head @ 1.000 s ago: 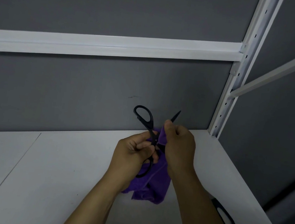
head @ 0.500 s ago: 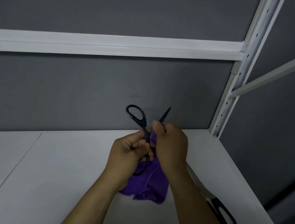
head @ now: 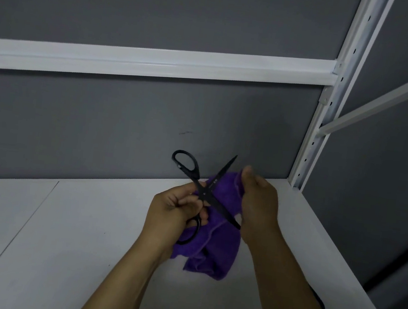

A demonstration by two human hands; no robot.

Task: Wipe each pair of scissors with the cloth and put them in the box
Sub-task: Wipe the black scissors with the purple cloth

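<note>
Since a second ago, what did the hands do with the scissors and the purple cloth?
The right hand slid the cloth off the blade and moved right, so both open blades of the scissors show. The left hand still grips the scissors.

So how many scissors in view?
2. An open pair in the left hand, before the cloth; a second pair on the shelf, mostly hidden behind the right forearm. Others may be hidden.

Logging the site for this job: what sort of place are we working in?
Probably a storage or workshop bay: a white shelf board, a slotted metal upright with a crossbeam, and a plain grey wall. Scissors and cloth are held above it.
</note>
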